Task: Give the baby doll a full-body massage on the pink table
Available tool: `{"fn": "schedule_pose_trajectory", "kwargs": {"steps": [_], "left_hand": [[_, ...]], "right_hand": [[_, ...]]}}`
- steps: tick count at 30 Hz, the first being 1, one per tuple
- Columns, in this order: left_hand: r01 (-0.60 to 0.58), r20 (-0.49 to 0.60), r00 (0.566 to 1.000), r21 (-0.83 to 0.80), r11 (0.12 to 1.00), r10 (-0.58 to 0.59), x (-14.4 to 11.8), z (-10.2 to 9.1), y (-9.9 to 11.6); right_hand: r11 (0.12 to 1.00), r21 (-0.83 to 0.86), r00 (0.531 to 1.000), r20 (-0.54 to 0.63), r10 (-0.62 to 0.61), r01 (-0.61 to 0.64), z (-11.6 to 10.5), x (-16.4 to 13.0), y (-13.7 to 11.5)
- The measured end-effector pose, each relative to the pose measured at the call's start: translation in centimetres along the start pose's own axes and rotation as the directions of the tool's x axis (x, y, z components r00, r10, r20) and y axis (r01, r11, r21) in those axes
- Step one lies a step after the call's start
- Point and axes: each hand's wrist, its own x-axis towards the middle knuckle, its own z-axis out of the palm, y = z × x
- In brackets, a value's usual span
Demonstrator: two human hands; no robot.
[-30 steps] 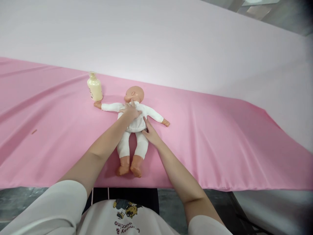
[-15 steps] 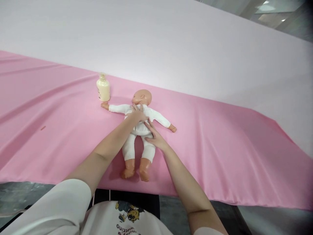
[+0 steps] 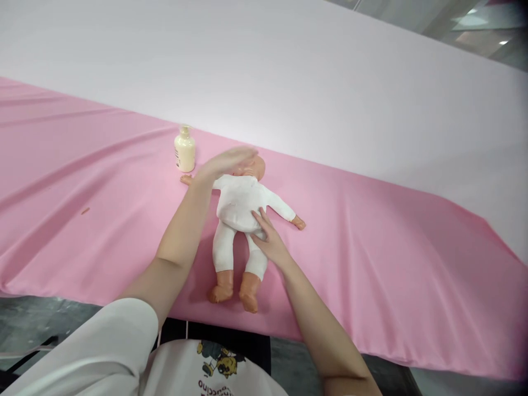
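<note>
the desk (image 3: 371, 308) is covered by a pink cloth (image 3: 396, 247), loosely folded towards its left and right sides, and beyond the cloth's slanting far edge is a plain white surface (image 3: 264, 71). grey floor (image 3: 33, 324) shows past the near edge at the left, and a blurred background (image 3: 466, 27) fills the far right.

the baby doll (image 3: 241, 201), in a white top and white leggings, lies lengthwise around the middle of the cloth, its feet by the near edge, its head close to the far edge and its arms spread to both sides.

the left hand (image 3: 231, 160) is flat with the fingers stretched out, across the doll's face and hiding much of it; it has hold of nothing, and whether it touches the head cannot be told. the right hand (image 3: 267, 237) is spread, thumb apart from the fingers, resting against the right side of the doll's waist without gripping.

a cream pump bottle (image 3: 185, 151) stands upright near the far edge, just beyond the tip of the doll's arm on the left. a thin brownish piece (image 3: 85, 210), too small to identify, lies towards the cloth's left side. below the near edge, the person's white t-shirt (image 3: 173, 368) carries a cartoon print (image 3: 218, 360).
</note>
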Motion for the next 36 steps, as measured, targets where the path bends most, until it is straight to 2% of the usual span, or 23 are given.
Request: {"fn": "schedule_pose_trajectory", "kwargs": {"steps": [1, 2, 4, 5, 6, 8, 12, 15, 17, 22, 27, 36], "left_hand": [[-0.051, 0.008, 0.999, -0.2, 0.978, 0.054, 0.2, -0.9, -0.3], [-0.097, 0.002, 0.994, -0.409, 0.907, 0.107, 0.5, -1.7, -0.7], [-0.131, -0.053, 0.989, -0.744, 0.655, 0.138, 1.2, -3.0, -1.9], [-0.13, -0.088, 0.991, -0.842, 0.523, 0.104, 1.6, -3.4, -2.6], [-0.136, -0.125, 0.991, -0.893, 0.429, 0.054, 1.9, -3.7, -3.4], [-0.187, -0.212, 0.977, -0.917, 0.352, -0.032, 2.6, -4.1, -4.9], [-0.285, -0.328, 0.94, -0.907, 0.311, -0.095, 3.3, -4.3, -6.6], [-0.352, -0.369, 0.928, -0.912, 0.21, -0.047, 3.3, -4.5, -6.8], [-0.373, -0.382, 0.924, -0.911, 0.175, -0.023, 3.3, -4.8, -6.9], [-0.386, -0.423, 0.903, -0.876, 0.288, -0.077, 3.4, -5.0, -7.5], [-0.434, -0.453, 0.89, -0.874, 0.218, -0.046, 3.3, -5.0, -7.2], [-0.423, -0.444, 0.893, -0.885, 0.194, -0.074, 3.9, -5.6, -7.4]], "right_hand": [[1.0, 0.005, 1.0, -0.016, 0.007, -0.007, 0.2, -0.2, -0.2], [1.0, 0.014, 0.999, -0.033, 0.021, -0.021, 0.4, -0.3, -0.4], [0.997, 0.04, 0.996, -0.062, 0.07, -0.068, 0.7, -0.6, -0.6], [0.994, 0.051, 0.993, -0.072, 0.098, -0.094, 0.9, -0.7, -0.6], [0.991, 0.06, 0.989, -0.078, 0.124, -0.119, 1.0, -0.8, -0.7], [0.986, 0.064, 0.984, -0.082, 0.16, -0.155, 1.4, -0.9, -0.5], [0.985, 0.058, 0.981, -0.098, 0.169, -0.164, 1.8, -0.9, -0.1], [0.984, 0.053, 0.98, -0.096, 0.176, -0.172, 1.9, -0.9, -0.2], [0.982, 0.043, 0.978, -0.087, 0.187, -0.184, 1.8, -1.0, -0.5], [0.98, 0.047, 0.976, -0.092, 0.198, -0.194, 1.6, -1.1, -1.0], [0.984, 0.071, 0.98, -0.097, 0.172, -0.166, 1.4, -1.0, -0.5], [0.972, 0.166, 0.977, -0.111, 0.184, -0.164, 1.2, -0.6, 0.7]]}}
